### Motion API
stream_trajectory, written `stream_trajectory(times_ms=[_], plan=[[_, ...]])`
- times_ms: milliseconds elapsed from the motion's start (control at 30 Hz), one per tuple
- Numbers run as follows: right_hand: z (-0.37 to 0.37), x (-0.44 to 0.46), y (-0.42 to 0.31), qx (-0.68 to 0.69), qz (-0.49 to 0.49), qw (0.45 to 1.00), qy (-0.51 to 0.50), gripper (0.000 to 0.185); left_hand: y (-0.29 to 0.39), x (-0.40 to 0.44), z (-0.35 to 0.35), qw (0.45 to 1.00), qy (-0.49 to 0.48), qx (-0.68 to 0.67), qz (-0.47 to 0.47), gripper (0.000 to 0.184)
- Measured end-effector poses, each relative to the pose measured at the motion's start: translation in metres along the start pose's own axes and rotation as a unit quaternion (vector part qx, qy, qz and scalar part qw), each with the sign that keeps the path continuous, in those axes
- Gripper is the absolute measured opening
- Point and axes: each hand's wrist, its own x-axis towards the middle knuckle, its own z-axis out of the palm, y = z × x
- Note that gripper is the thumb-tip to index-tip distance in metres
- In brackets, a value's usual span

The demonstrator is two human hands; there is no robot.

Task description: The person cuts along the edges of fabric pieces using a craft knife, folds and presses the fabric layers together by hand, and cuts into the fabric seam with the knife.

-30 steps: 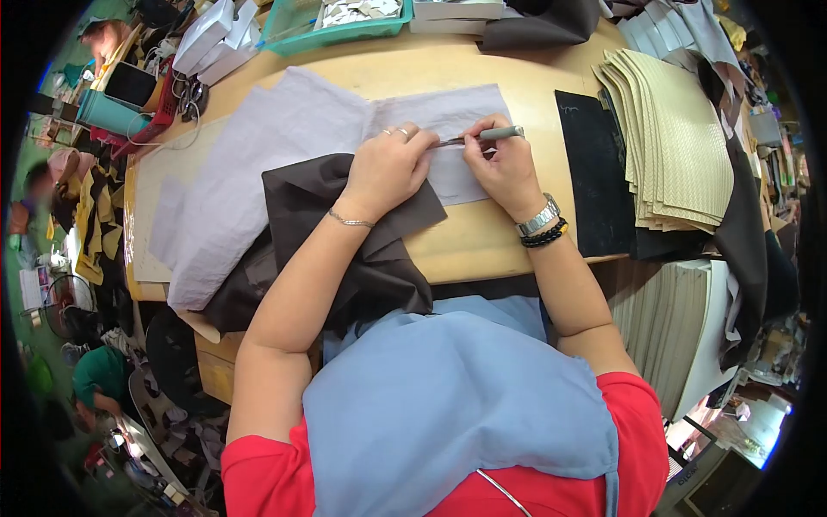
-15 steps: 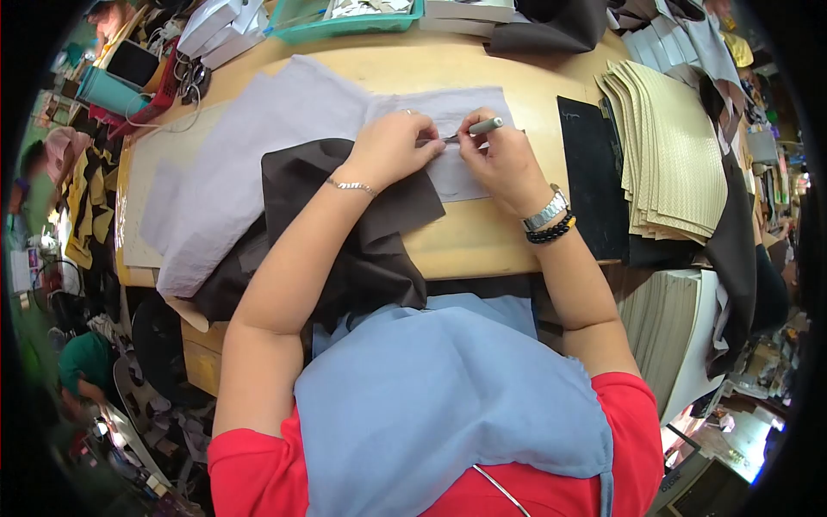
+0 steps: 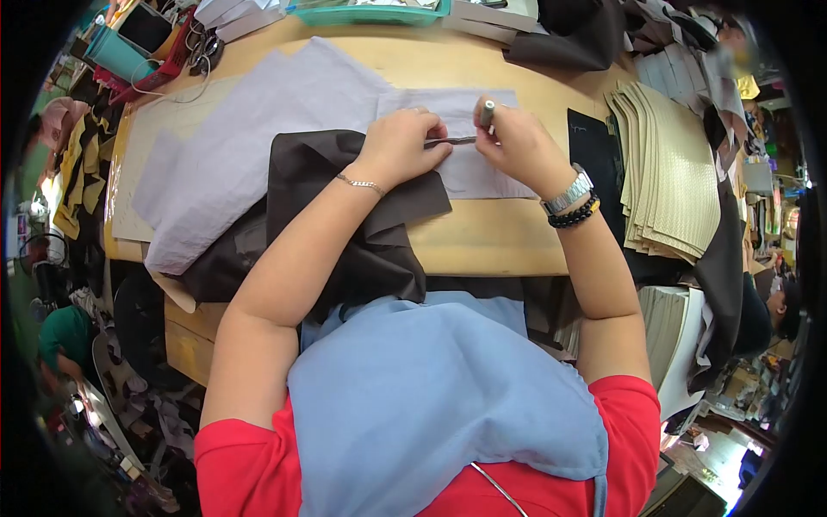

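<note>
My left hand [image 3: 401, 145] is closed, thumb and fingers pinching one end of a narrow dark strip [image 3: 461, 140]. The strip runs taut to my right hand [image 3: 521, 146], whose fingertips pinch its other end. A grey-capped marker [image 3: 488, 114] is also tucked in my right hand and points up. Beneath both hands lies a pale lilac sheet of material [image 3: 478, 175]. Dark brown material [image 3: 349, 228] bunches under my left forearm and hangs over the table's front edge. Whether the strip joins this brown piece is hidden by my left hand.
A larger lilac sheet [image 3: 258, 112] spreads to the left. At right are a black panel [image 3: 593, 155] and a stack of cream textured sheets [image 3: 663, 172]. A teal tray [image 3: 370, 12] and white boxes [image 3: 491, 24] line the back. A person in green [image 3: 67, 345] is far left.
My right hand has moved right, away from my left, so more of the dark strip shows between them. The marker has swung from pointing right to pointing up.
</note>
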Motion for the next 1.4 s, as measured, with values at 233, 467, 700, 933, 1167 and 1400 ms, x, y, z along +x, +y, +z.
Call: stream_trajectory(times_ms=[233,467,700,933,1167,1400], plan=[[-0.028,-0.021,0.013,0.014,0.087,0.996,0.003,0.009,0.000,0.001,0.003,1.000,0.003,-0.006,-0.006,0.020],[-0.035,-0.031,0.024,0.077,0.118,0.990,0.031,0.009,-0.003,0.001,0.004,1.000,0.007,-0.018,-0.006,0.020],[-0.039,-0.035,0.023,0.023,0.121,0.992,0.033,0.010,-0.003,0.001,0.002,1.000,0.000,-0.004,-0.010,0.018],[-0.043,-0.035,0.025,0.020,0.128,0.991,0.039,0.010,-0.003,0.000,0.003,1.000,0.007,-0.009,-0.003,0.019],[-0.046,-0.034,0.024,-0.013,0.140,0.990,0.022,0.012,-0.004,-0.001,0.004,1.000,0.011,-0.020,0.008,0.019],[-0.053,-0.040,0.042,-0.079,0.155,0.980,0.091,0.011,-0.007,-0.002,0.006,0.999,0.026,-0.030,0.020,0.022]])
